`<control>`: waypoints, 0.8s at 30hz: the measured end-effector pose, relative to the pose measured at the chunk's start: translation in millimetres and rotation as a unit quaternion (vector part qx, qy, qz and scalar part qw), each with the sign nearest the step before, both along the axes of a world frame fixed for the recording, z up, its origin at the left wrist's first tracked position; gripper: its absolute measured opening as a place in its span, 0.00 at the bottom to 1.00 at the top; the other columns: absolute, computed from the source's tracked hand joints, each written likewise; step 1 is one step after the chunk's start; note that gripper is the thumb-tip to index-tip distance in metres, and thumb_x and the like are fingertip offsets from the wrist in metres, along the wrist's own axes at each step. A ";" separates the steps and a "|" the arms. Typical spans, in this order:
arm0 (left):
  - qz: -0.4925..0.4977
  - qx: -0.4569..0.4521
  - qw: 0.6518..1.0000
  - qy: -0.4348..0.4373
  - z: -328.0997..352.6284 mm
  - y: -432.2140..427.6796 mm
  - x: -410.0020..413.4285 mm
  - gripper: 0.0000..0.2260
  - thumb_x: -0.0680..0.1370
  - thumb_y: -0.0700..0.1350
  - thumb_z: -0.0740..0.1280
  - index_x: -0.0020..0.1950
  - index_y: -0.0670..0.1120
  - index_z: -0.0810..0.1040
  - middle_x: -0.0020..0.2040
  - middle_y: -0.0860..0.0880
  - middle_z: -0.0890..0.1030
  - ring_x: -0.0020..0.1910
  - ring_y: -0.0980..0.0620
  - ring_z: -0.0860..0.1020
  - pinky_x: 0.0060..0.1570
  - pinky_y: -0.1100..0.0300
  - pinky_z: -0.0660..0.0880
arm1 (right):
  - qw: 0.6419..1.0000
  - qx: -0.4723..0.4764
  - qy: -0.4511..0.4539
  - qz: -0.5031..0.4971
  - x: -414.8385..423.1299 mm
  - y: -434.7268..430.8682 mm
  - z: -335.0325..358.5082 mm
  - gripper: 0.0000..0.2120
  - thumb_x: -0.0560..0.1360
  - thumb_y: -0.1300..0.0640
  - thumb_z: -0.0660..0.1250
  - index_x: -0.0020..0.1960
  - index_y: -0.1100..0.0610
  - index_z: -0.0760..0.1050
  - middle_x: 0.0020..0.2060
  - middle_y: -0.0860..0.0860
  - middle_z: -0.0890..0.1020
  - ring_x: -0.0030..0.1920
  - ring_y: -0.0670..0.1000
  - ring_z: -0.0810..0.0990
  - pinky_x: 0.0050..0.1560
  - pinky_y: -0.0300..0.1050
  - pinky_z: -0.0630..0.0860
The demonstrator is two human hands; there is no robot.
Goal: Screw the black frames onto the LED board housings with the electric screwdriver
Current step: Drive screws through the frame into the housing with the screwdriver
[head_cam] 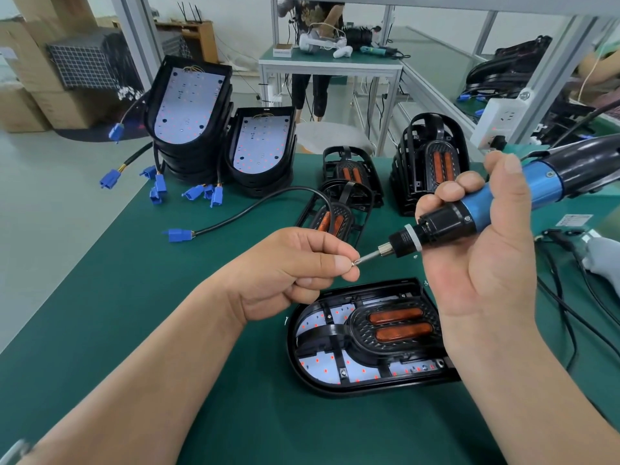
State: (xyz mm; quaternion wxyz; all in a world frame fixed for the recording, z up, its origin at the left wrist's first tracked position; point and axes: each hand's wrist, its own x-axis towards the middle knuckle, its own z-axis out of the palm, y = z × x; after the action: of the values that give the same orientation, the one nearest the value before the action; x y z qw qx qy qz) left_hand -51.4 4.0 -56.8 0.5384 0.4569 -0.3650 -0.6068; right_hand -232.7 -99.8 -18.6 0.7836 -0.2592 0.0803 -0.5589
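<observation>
The left grip (295,266) pinches a screw (355,262) against the tip of the screwdriver (545,182), which the right grip (479,270) clasps. The housing (295,360) lies just below on the bench (151,297), long axis crosswise.

One wide-angle view from the person's head faces forward and down over the table (134,297). Both forearms enter from the bottom edge. The left hand (295,266) and right hand (479,263) sit close under the lens at mid-frame, near enough to show the screw (355,262) the left pinches at the tip of the screwdriver (503,199) that the right grips. The housing (362,337) just below them is seen steeply from above. The stacks (188,109) at the table's far edge are seen at a flatter angle. The top of the frame reaches a far table (330,63) and a standing person (315,15), cut off by the upper edge. Upright posts (134,38) lean outward at the sides.
</observation>
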 end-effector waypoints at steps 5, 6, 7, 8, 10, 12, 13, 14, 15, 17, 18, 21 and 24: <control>0.013 -0.002 1.000 -0.014 0.2 0.3 -1.0 0.06 0.76 0.36 0.72 0.49 0.45 0.87 0.45 0.43 0.85 0.25 0.60 0.61 0.22 0.70 0.58 | 0.998 -0.022 0.056 -0.034 -1.1 -4.2 5.2 0.08 0.84 0.48 0.67 0.58 0.51 0.74 0.42 0.46 0.77 0.41 0.46 0.77 0.52 0.44 0.75; 0.018 -0.004 1.000 -0.024 0.2 0.5 -1.6 0.06 0.76 0.36 0.73 0.48 0.45 0.87 0.45 0.42 0.86 0.25 0.60 0.62 0.23 0.69 0.58 | 0.997 -0.031 0.062 -0.032 -0.6 -2.7 6.4 0.09 0.84 0.47 0.66 0.58 0.51 0.74 0.42 0.46 0.77 0.41 0.46 0.77 0.52 0.44 0.75; 0.024 -0.007 0.999 -0.036 0.1 0.4 -2.4 0.06 0.76 0.36 0.73 0.48 0.46 0.88 0.45 0.42 0.86 0.25 0.59 0.62 0.23 0.69 0.58 | 0.996 -0.039 0.068 -0.031 -1.2 -3.9 5.7 0.09 0.85 0.46 0.66 0.59 0.51 0.74 0.42 0.46 0.77 0.41 0.46 0.77 0.52 0.44 0.75; 0.031 -0.009 0.998 -0.051 0.0 0.8 -3.3 0.06 0.75 0.36 0.74 0.48 0.46 0.88 0.45 0.42 0.86 0.25 0.59 0.62 0.24 0.68 0.57 | 0.996 -0.038 0.073 -0.026 -1.3 -3.1 6.5 0.10 0.85 0.45 0.66 0.59 0.51 0.75 0.42 0.46 0.77 0.42 0.47 0.78 0.52 0.44 0.75; 0.043 -0.017 0.996 -0.079 -0.4 1.6 -4.7 0.06 0.75 0.36 0.74 0.47 0.46 0.88 0.44 0.41 0.86 0.26 0.58 0.61 0.24 0.67 0.58 | 0.996 -0.032 0.078 -0.023 0.2 -4.6 4.4 0.10 0.84 0.46 0.67 0.59 0.51 0.75 0.43 0.47 0.77 0.42 0.47 0.78 0.51 0.44 0.75; 0.047 -0.028 0.994 -0.094 -0.8 2.3 -5.4 0.06 0.77 0.36 0.74 0.48 0.46 0.87 0.43 0.42 0.86 0.26 0.57 0.62 0.24 0.67 0.59 | 0.995 -0.024 0.093 -0.021 -0.3 -7.1 3.5 0.10 0.83 0.50 0.69 0.61 0.52 0.73 0.44 0.48 0.77 0.43 0.48 0.78 0.52 0.44 0.74; 0.049 -0.032 0.994 -0.095 -0.7 2.6 -5.4 0.05 0.78 0.35 0.74 0.49 0.45 0.87 0.43 0.42 0.86 0.26 0.57 0.62 0.24 0.67 0.59 | 0.995 -0.020 0.098 -0.022 -0.5 -8.4 3.0 0.11 0.84 0.51 0.68 0.63 0.52 0.73 0.44 0.48 0.77 0.44 0.48 0.79 0.52 0.44 0.74; 0.050 -0.036 0.994 -0.092 -0.4 2.8 -5.4 0.04 0.79 0.36 0.73 0.49 0.44 0.86 0.43 0.42 0.85 0.26 0.57 0.62 0.24 0.67 0.59 | 0.995 -0.018 0.098 -0.024 -0.1 -8.5 3.1 0.11 0.85 0.52 0.68 0.65 0.53 0.72 0.45 0.48 0.77 0.44 0.48 0.79 0.53 0.44 0.74; 0.052 -0.039 0.994 -0.086 -0.3 2.9 -5.3 0.04 0.80 0.36 0.72 0.50 0.43 0.85 0.43 0.43 0.85 0.26 0.57 0.62 0.24 0.68 0.59 | 0.995 -0.018 0.092 -0.023 -0.2 -9.7 1.2 0.11 0.85 0.52 0.67 0.65 0.53 0.72 0.45 0.48 0.77 0.45 0.48 0.79 0.53 0.44 0.74; 0.052 -0.044 0.995 -0.071 0.1 2.6 -5.7 0.02 0.79 0.36 0.71 0.50 0.42 0.84 0.42 0.43 0.84 0.26 0.58 0.62 0.24 0.68 0.59 | 0.996 -0.020 0.079 -0.020 -0.4 -9.9 0.2 0.11 0.85 0.53 0.67 0.66 0.53 0.71 0.46 0.48 0.77 0.45 0.48 0.79 0.53 0.44 0.74; 0.053 -0.046 0.995 -0.069 0.1 2.6 -6.0 0.02 0.79 0.37 0.71 0.51 0.41 0.83 0.42 0.43 0.84 0.26 0.58 0.62 0.24 0.68 0.60 | 0.997 -0.024 0.076 -0.019 -0.3 -9.7 -0.2 0.11 0.85 0.53 0.67 0.66 0.52 0.71 0.46 0.48 0.77 0.45 0.48 0.79 0.53 0.43 0.74; 0.060 -0.041 0.995 -0.071 -0.3 2.2 -6.5 0.03 0.79 0.36 0.70 0.52 0.40 0.82 0.42 0.43 0.84 0.25 0.58 0.62 0.24 0.69 0.60 | 0.997 -0.037 0.073 -0.015 -0.5 -10.1 -1.5 0.10 0.85 0.54 0.67 0.65 0.52 0.71 0.46 0.48 0.77 0.45 0.48 0.79 0.55 0.44 0.73; 0.055 -0.041 0.996 -0.059 -0.9 1.0 -6.5 0.05 0.78 0.39 0.73 0.53 0.40 0.83 0.42 0.44 0.84 0.26 0.58 0.61 0.24 0.69 0.60 | 0.997 -0.019 0.067 -0.023 -0.8 -10.8 -1.8 0.11 0.85 0.54 0.68 0.65 0.52 0.71 0.46 0.48 0.78 0.45 0.48 0.79 0.56 0.44 0.73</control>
State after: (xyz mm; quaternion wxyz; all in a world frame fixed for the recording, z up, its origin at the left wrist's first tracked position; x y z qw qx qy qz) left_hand -57.9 5.0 -57.7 0.5669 0.4889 -0.3946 -0.5328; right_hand -233.5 -110.6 -20.4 0.7584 -0.3091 0.1277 -0.5595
